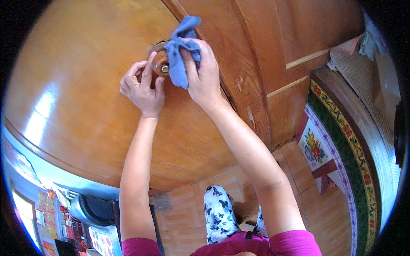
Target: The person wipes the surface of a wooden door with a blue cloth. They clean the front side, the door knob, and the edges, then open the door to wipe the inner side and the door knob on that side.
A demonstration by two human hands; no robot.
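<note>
A round wooden door knob (158,59) with a brass-coloured centre stands out from a glossy brown wooden door (85,98). My left hand (144,90) holds the knob from its left and lower side, the index finger and thumb at its edge. Bunched in my right hand (205,77) is a blue cloth (178,64), pressed to the knob's right side. Its upper end sticks up above my fingers. The cloth hides part of the knob, and my right fingertips are partly covered by it.
Right of the door runs a wooden frame and panel (265,55) with chipped spots. A raised platform edge (337,128) with patterned cloth trim curves along the right. Below lies a wood-patterned floor (188,230). A dark rounded object (96,211) stands at lower left.
</note>
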